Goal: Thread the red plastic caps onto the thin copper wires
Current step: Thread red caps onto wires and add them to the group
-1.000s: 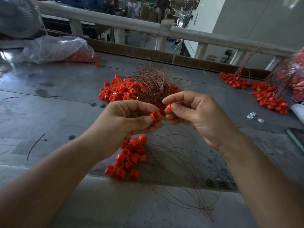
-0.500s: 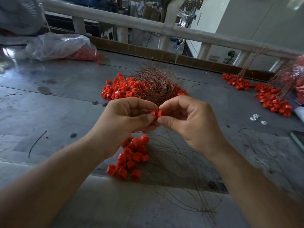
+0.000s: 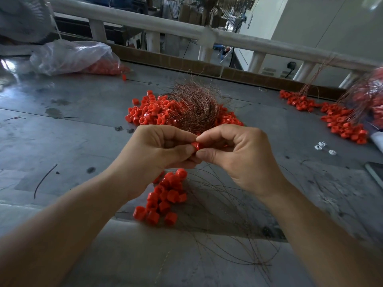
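Bag of clear plastic [image 3: 70, 56]: lies far left on the grey metal table [image 3: 62, 146], with red caps inside.
Pile of loose red plastic caps [image 3: 149, 110]: sits in the middle, behind the hands.
Left hand [image 3: 157, 154]: fingers curl in; thumb and finger pinch one small red plastic cap [image 3: 195, 145].
Bunch of red caps [image 3: 165, 195]: lies under the hands, with thin dark wires [image 3: 223, 214] spread beside it.
Cap: up above the table, squeezed between both hands; any wire in it is too thin to see.
Tangle of thin copper wires [image 3: 196, 108]: rests on the pile like a nest.
Right hand [image 3: 238, 156]: fingers curl in; thumb and first finger pinch the same cap.
Heap of red caps [image 3: 342, 123]: lies far right, with wires sticking up.
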Action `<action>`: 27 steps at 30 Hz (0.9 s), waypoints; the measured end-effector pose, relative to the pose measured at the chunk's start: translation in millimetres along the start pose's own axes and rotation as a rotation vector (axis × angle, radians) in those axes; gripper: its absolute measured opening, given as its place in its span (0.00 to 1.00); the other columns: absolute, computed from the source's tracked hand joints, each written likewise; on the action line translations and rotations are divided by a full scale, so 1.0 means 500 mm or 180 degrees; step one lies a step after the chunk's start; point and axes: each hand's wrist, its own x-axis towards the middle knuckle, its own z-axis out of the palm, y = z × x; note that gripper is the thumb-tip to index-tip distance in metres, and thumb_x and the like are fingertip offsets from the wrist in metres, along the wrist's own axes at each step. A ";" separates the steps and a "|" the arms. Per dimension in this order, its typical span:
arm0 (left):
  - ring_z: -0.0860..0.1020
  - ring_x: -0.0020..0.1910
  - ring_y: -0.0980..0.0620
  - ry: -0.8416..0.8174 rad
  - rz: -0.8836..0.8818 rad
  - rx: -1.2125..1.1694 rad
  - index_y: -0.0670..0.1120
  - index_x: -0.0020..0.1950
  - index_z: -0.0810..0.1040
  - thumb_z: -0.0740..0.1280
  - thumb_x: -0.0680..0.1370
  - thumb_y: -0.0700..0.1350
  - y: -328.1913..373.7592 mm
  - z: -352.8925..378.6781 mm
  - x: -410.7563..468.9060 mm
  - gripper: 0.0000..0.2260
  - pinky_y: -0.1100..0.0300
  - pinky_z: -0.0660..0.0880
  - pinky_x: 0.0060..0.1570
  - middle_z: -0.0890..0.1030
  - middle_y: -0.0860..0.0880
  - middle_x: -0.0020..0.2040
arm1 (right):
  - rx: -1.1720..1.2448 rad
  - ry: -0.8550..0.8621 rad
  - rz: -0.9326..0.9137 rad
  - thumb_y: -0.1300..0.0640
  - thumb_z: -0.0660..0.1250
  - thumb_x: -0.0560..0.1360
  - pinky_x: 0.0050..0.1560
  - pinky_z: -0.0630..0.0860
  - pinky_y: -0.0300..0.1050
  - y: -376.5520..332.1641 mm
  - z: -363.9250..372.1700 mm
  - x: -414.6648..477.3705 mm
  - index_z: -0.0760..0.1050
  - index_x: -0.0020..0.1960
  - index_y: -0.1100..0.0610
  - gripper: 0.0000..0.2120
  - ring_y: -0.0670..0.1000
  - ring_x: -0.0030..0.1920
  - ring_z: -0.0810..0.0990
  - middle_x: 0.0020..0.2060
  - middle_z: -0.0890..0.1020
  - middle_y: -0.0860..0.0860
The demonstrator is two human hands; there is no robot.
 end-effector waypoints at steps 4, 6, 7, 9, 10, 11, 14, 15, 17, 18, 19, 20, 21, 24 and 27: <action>0.83 0.35 0.49 -0.0059 -0.0052 -0.0013 0.48 0.38 0.84 0.68 0.63 0.39 0.001 -0.002 -0.002 0.09 0.64 0.78 0.35 0.84 0.43 0.36 | -0.0051 -0.0030 -0.0059 0.65 0.75 0.63 0.39 0.75 0.30 -0.004 -0.004 -0.003 0.80 0.40 0.52 0.11 0.40 0.37 0.81 0.35 0.81 0.42; 0.83 0.35 0.49 -0.0057 -0.0063 -0.0065 0.47 0.38 0.84 0.68 0.62 0.39 0.003 -0.002 -0.004 0.08 0.64 0.78 0.34 0.84 0.43 0.35 | -0.0086 -0.0001 -0.0091 0.64 0.75 0.63 0.39 0.76 0.31 -0.006 -0.005 -0.003 0.80 0.41 0.54 0.09 0.41 0.37 0.81 0.35 0.82 0.43; 0.83 0.34 0.49 -0.0060 -0.0071 -0.0110 0.47 0.38 0.84 0.68 0.62 0.39 0.004 -0.001 -0.004 0.08 0.64 0.78 0.34 0.84 0.42 0.35 | -0.0115 0.0032 -0.0107 0.63 0.75 0.63 0.39 0.76 0.32 -0.007 -0.005 -0.004 0.81 0.41 0.55 0.09 0.41 0.37 0.82 0.36 0.82 0.43; 0.83 0.33 0.49 -0.0062 -0.0098 -0.0205 0.45 0.37 0.84 0.69 0.61 0.40 0.007 0.001 -0.006 0.08 0.65 0.78 0.32 0.83 0.42 0.34 | -0.0134 0.0094 -0.0131 0.62 0.75 0.63 0.39 0.77 0.33 -0.007 -0.005 -0.004 0.81 0.41 0.56 0.08 0.42 0.37 0.82 0.36 0.82 0.44; 0.83 0.33 0.50 -0.0068 -0.0115 -0.0239 0.45 0.37 0.84 0.69 0.61 0.40 0.009 0.002 -0.007 0.08 0.65 0.78 0.31 0.83 0.42 0.34 | -0.0115 0.0121 -0.0134 0.61 0.74 0.63 0.39 0.78 0.34 -0.008 -0.005 -0.004 0.80 0.41 0.56 0.08 0.42 0.37 0.82 0.36 0.82 0.44; 0.83 0.32 0.50 -0.0073 -0.0127 -0.0262 0.44 0.37 0.84 0.68 0.61 0.40 0.009 0.002 -0.008 0.08 0.65 0.78 0.31 0.83 0.42 0.34 | -0.0091 0.0139 -0.0134 0.61 0.75 0.63 0.39 0.78 0.36 -0.008 -0.004 -0.005 0.80 0.41 0.55 0.08 0.43 0.37 0.82 0.36 0.82 0.45; 0.83 0.32 0.50 -0.0057 -0.0153 -0.0303 0.43 0.36 0.84 0.68 0.61 0.39 0.010 0.003 -0.007 0.07 0.65 0.78 0.30 0.83 0.42 0.33 | -0.0082 0.0181 -0.0142 0.61 0.75 0.62 0.39 0.79 0.38 -0.005 0.000 -0.005 0.80 0.40 0.55 0.08 0.44 0.36 0.82 0.36 0.82 0.45; 0.83 0.32 0.49 -0.0047 -0.0163 -0.0301 0.43 0.36 0.84 0.68 0.61 0.39 0.009 0.002 -0.008 0.07 0.65 0.78 0.31 0.83 0.42 0.33 | -0.0092 0.0184 -0.0163 0.60 0.75 0.62 0.39 0.79 0.37 -0.004 0.001 -0.005 0.80 0.40 0.56 0.07 0.44 0.37 0.82 0.36 0.82 0.45; 0.83 0.33 0.49 -0.0043 -0.0187 -0.0284 0.44 0.37 0.84 0.68 0.60 0.39 0.008 0.000 -0.007 0.08 0.64 0.78 0.31 0.83 0.42 0.34 | -0.0158 0.0179 -0.0236 0.58 0.74 0.62 0.39 0.79 0.37 -0.001 0.002 -0.005 0.81 0.41 0.57 0.08 0.43 0.37 0.82 0.36 0.82 0.44; 0.83 0.33 0.49 -0.0050 -0.0202 -0.0277 0.44 0.37 0.84 0.68 0.60 0.39 0.008 -0.002 -0.007 0.08 0.64 0.78 0.32 0.83 0.42 0.34 | -0.0186 0.0170 -0.0267 0.56 0.73 0.62 0.39 0.79 0.36 -0.001 0.002 -0.004 0.81 0.41 0.58 0.09 0.43 0.38 0.82 0.36 0.81 0.44; 0.83 0.33 0.49 -0.0058 -0.0214 -0.0273 0.44 0.37 0.84 0.68 0.60 0.39 0.008 -0.002 -0.007 0.09 0.64 0.78 0.32 0.83 0.42 0.34 | -0.0181 0.0156 -0.0276 0.55 0.72 0.62 0.40 0.78 0.35 0.000 0.001 -0.004 0.81 0.42 0.57 0.10 0.42 0.38 0.82 0.36 0.81 0.43; 0.83 0.33 0.49 -0.0061 -0.0222 -0.0276 0.44 0.38 0.84 0.68 0.60 0.39 0.008 -0.001 -0.006 0.09 0.64 0.78 0.32 0.83 0.42 0.34 | -0.0126 0.0127 -0.0265 0.54 0.72 0.62 0.40 0.78 0.35 0.001 0.000 -0.003 0.81 0.42 0.55 0.10 0.42 0.38 0.82 0.37 0.81 0.43; 0.83 0.33 0.50 -0.0057 -0.0227 -0.0280 0.44 0.38 0.84 0.68 0.61 0.39 0.007 -0.001 -0.006 0.09 0.64 0.78 0.32 0.83 0.42 0.34 | -0.0038 0.0086 -0.0244 0.53 0.71 0.62 0.40 0.78 0.35 0.001 -0.002 -0.002 0.80 0.42 0.53 0.10 0.42 0.38 0.82 0.37 0.81 0.42; 0.83 0.33 0.50 -0.0056 -0.0230 -0.0289 0.45 0.38 0.84 0.68 0.61 0.39 0.009 0.003 -0.006 0.09 0.66 0.78 0.31 0.83 0.43 0.34 | 0.0219 -0.0002 -0.0218 0.53 0.71 0.62 0.38 0.77 0.35 0.004 -0.005 0.000 0.79 0.42 0.51 0.09 0.42 0.36 0.81 0.35 0.80 0.42; 0.83 0.33 0.50 -0.0119 -0.0226 -0.0278 0.44 0.40 0.84 0.68 0.60 0.41 0.010 0.003 -0.007 0.11 0.66 0.78 0.31 0.83 0.43 0.34 | 0.0334 0.0110 -0.0210 0.54 0.71 0.61 0.35 0.76 0.33 0.006 0.001 -0.001 0.79 0.39 0.53 0.07 0.41 0.34 0.81 0.33 0.81 0.43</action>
